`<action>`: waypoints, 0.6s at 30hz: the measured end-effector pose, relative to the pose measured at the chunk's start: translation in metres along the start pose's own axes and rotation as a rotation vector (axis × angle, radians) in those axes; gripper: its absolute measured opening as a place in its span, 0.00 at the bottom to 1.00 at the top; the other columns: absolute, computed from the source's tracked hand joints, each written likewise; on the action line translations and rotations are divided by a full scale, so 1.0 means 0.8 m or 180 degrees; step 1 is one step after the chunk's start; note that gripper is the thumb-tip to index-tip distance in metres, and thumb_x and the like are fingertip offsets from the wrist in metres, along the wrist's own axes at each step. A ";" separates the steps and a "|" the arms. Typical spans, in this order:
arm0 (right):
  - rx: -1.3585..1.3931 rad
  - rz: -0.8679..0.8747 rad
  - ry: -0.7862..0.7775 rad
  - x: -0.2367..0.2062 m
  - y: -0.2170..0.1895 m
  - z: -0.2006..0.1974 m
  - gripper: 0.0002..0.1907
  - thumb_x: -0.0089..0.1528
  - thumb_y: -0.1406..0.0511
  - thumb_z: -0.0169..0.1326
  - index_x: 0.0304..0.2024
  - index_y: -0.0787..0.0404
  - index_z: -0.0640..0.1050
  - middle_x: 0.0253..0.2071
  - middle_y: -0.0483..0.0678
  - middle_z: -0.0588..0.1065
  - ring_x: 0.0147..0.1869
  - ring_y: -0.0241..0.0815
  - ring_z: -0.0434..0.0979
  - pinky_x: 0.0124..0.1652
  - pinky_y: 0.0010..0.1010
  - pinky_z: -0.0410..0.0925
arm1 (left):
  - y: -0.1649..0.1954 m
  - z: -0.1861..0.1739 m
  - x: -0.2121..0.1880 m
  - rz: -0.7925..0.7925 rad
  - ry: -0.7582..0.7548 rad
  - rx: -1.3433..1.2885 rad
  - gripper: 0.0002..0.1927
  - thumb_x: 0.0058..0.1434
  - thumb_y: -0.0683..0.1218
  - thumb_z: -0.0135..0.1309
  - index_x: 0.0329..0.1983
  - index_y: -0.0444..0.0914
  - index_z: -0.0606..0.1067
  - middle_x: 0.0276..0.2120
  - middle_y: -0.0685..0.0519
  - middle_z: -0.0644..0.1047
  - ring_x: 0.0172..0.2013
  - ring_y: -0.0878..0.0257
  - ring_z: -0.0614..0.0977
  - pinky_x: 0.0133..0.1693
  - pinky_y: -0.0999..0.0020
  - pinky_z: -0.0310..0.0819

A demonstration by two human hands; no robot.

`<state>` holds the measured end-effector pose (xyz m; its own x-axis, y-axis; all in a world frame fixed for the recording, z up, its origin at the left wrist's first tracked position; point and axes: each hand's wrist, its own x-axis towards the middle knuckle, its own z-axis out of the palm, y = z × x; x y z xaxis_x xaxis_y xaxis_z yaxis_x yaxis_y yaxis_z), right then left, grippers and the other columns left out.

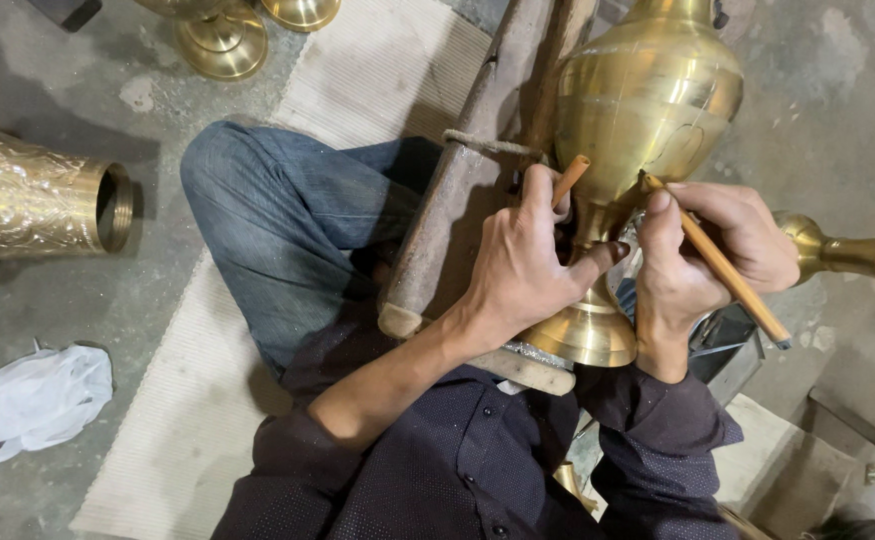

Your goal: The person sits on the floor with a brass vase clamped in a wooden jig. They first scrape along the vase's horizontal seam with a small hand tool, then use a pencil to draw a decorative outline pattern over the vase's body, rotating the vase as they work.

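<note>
The left hand [529, 262] wraps the narrow neck of the brass vase [647, 110], a short wooden stick [569, 180] poking up between its fingers. The right hand [702, 250] grips a long wooden tool [717, 262], tip against the vase's belly. The vase leans on a wooden beam [457, 200] over the woven mat [357, 80]. An engraved brass cylinder [32, 200] lies at the floor's left edge.

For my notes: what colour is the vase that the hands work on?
The vase is shiny golden brass, seen best in the head view.
</note>
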<state>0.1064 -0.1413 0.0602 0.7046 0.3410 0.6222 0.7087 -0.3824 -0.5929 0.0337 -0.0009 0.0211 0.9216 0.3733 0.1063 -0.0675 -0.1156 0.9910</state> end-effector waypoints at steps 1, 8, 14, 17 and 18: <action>-0.0008 -0.0031 -0.0021 0.000 0.000 0.000 0.07 0.69 0.73 0.68 0.41 0.70 0.81 0.35 0.53 0.80 0.34 0.38 0.77 0.36 0.23 0.67 | 0.000 0.000 -0.001 0.0024 0.0012 0.0020 0.33 0.53 0.52 0.68 0.50 0.33 0.62 0.30 0.43 0.77 0.29 0.45 0.85 0.31 0.56 0.80; -0.0080 -0.0193 -0.0103 0.004 -0.003 0.000 0.05 0.67 0.74 0.67 0.41 0.70 0.82 0.37 0.54 0.80 0.36 0.40 0.81 0.39 0.23 0.72 | -0.004 0.001 0.003 0.0054 -0.0074 -0.0009 0.31 0.55 0.51 0.68 0.47 0.33 0.61 0.27 0.44 0.77 0.24 0.51 0.85 0.27 0.61 0.81; -0.0146 -0.0267 -0.0106 0.005 -0.004 0.001 0.05 0.66 0.74 0.67 0.40 0.70 0.82 0.37 0.55 0.80 0.37 0.42 0.82 0.40 0.25 0.73 | -0.004 0.001 0.001 0.0040 -0.0045 -0.0029 0.29 0.53 0.49 0.68 0.45 0.34 0.60 0.25 0.46 0.76 0.23 0.52 0.85 0.27 0.62 0.81; -0.0124 -0.0361 -0.0183 0.005 -0.004 0.001 0.05 0.66 0.75 0.67 0.40 0.69 0.81 0.36 0.54 0.80 0.37 0.42 0.82 0.41 0.26 0.74 | -0.004 0.002 0.000 -0.0009 -0.0040 -0.0037 0.29 0.53 0.49 0.68 0.44 0.35 0.60 0.24 0.47 0.75 0.22 0.53 0.84 0.27 0.61 0.80; -0.0099 -0.0363 -0.0197 0.004 -0.005 0.001 0.05 0.66 0.75 0.67 0.41 0.69 0.82 0.35 0.54 0.80 0.37 0.42 0.82 0.41 0.25 0.74 | -0.003 0.002 0.000 -0.0005 -0.0017 -0.0034 0.29 0.52 0.48 0.68 0.43 0.35 0.60 0.23 0.47 0.75 0.22 0.52 0.84 0.27 0.61 0.79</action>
<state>0.1062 -0.1380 0.0643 0.6210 0.4358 0.6515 0.7836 -0.3641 -0.5034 0.0344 -0.0020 0.0182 0.9237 0.3686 0.1045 -0.0701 -0.1053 0.9920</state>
